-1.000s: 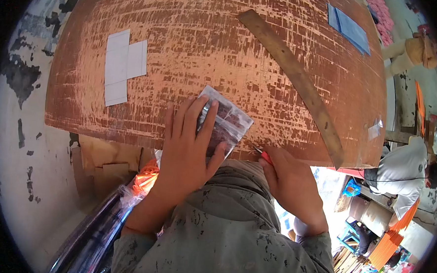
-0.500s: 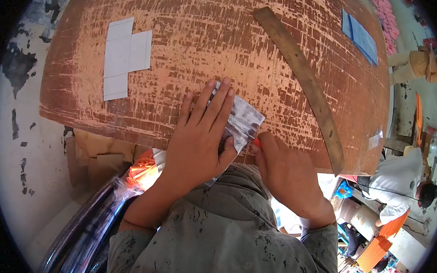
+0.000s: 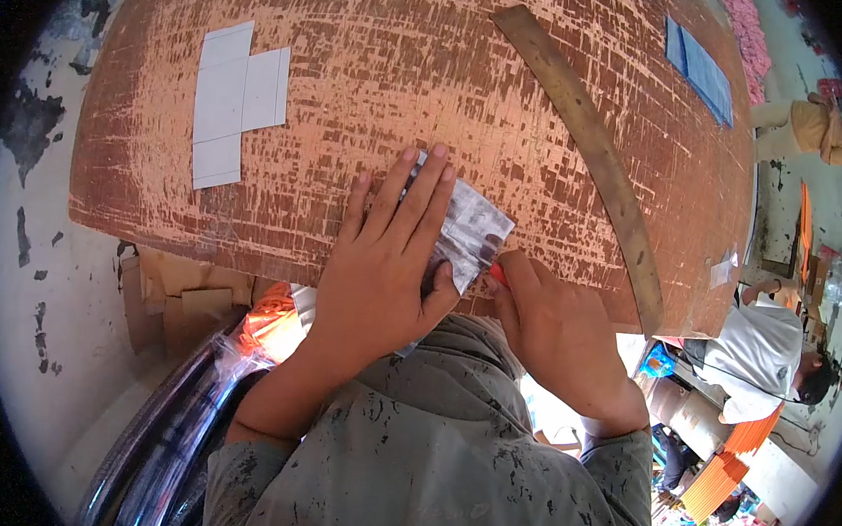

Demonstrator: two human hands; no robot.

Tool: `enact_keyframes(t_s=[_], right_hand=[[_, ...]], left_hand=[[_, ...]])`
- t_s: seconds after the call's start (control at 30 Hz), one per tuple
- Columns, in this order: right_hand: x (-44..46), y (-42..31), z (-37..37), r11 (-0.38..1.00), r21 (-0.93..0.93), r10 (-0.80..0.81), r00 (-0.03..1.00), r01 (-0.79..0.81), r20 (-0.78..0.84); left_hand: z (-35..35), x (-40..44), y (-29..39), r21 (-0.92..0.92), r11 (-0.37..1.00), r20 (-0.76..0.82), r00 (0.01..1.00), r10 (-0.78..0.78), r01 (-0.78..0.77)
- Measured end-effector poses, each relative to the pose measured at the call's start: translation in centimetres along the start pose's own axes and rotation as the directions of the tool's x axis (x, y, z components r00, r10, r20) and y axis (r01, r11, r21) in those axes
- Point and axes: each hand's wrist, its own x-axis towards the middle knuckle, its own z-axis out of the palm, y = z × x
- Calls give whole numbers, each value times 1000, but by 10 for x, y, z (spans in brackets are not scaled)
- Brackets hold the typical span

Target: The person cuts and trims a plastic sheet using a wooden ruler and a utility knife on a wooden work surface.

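Note:
My left hand [image 3: 388, 261] lies flat with fingers stretched over a clear, greyish plastic piece [image 3: 475, 230] near the front edge of the scratched brown board [image 3: 354, 79]. The piece's left part is hidden under that hand. My right hand [image 3: 565, 332] is closed around a small red-handled tool [image 3: 499, 273], whose tip meets the lower right edge of the plastic; most of the handle is hidden in the fingers.
White paper cutouts [image 3: 222, 105] lie at the board's left, a long curved-looking brown strip [image 3: 589, 148] at right, blue sheets [image 3: 700, 70] at the far right corner. A person in a white shirt [image 3: 750, 352] is beyond the right edge. Plastic-wrapped rolls [image 3: 159, 440] stand lower left.
My right hand has brought the red tool from beside the plastic up to its edge. My left hand and the plastic have shifted a little right; the view has moved slightly.

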Motion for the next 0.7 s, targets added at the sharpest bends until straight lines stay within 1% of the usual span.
enact_keyframes(t_s=[0.3,0.4,0.47,0.57,0.7], right_hand=[[0,0,2,1000,-10,-6,1000,6,-11],[2,-4,-2,1000,-5,11,1000,-11,20],[4,-7,-6,998,-47,43,996,-39,84],[8,-7,-11,998,-64,34,992,-26,123],[9,-6,-10,998,-48,58,986,-51,157]], left_hand=[[1,0,0,19,1000,-18,1000,9,-8],[1,0,0,17,1000,-13,1000,6,-6],[1,0,0,26,1000,-10,1000,3,-2],[5,-1,-1,16,1000,4,1000,-18,18],[4,-1,0,43,998,14,999,-38,38]])
